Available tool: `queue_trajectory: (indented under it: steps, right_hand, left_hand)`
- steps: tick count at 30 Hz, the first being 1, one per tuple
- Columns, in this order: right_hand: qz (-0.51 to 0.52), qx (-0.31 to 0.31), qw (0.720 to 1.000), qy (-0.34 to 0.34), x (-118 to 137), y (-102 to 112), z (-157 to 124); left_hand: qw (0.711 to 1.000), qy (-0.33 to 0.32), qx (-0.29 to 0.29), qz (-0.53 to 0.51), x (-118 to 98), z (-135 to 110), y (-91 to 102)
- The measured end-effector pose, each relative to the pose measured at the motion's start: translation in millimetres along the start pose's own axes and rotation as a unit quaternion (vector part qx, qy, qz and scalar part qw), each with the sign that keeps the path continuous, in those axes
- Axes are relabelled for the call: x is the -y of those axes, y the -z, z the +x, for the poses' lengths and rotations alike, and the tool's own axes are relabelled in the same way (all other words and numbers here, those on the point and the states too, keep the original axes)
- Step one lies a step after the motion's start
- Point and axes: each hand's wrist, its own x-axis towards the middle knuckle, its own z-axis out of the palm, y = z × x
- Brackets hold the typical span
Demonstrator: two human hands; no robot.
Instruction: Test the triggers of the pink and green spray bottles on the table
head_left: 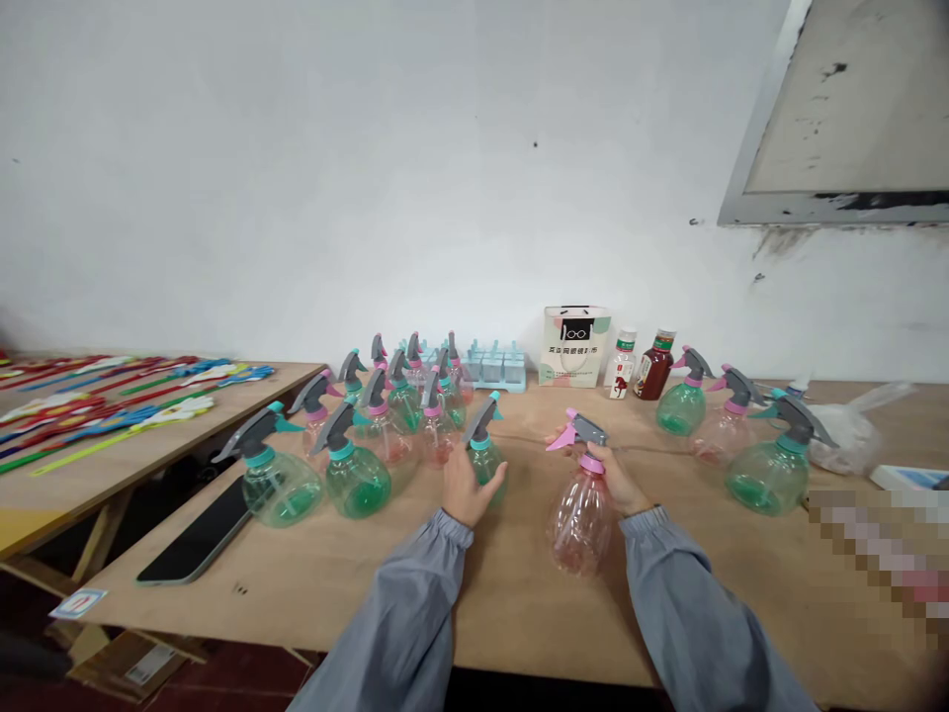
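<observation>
a simple workshop, by the look of it
long wooden-board tables [356, 593] on rough timber framing [100, 534] stand along a scuffed, stained white wall [333, 178]; pink and green spray bottles [357, 487], all alike in shape, crowd the nearer top, and colourful rods with glove-like ends [174, 411] lie in rows on the table to the left; below, a cardboard box [119, 665] and a dark red floor [244, 684] show.

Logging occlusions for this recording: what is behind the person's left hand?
Behind the left hand is a green spray bottle, its teal collar and grey trigger head visible. The hand covers part of its body, hiding any contact between palm and bottle.
</observation>
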Motion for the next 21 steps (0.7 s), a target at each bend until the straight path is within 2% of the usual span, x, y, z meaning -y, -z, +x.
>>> queue_trajectory:
  steps: [3, 13, 21]
  right_hand:
    - [0.000, 0.016, 1.000, 0.008, 1.1, -2.9, -0.7]
    - [0.025, -0.035, 0.999, 0.011, 4.2, -3.3, -2.1]
    - [0.018, -0.035, 0.999, 0.008, 8.9, -6.5, -4.8]
  left_hand:
    - [1.000, -0.003, 0.001, 0.003, -0.1, -0.2, -0.5]
    - [1.000, -0.001, 0.008, 0.017, -0.5, -0.3, 0.9]
    - [1.000, -0.001, 0.000, 0.008, -1.4, 0.2, 0.4]
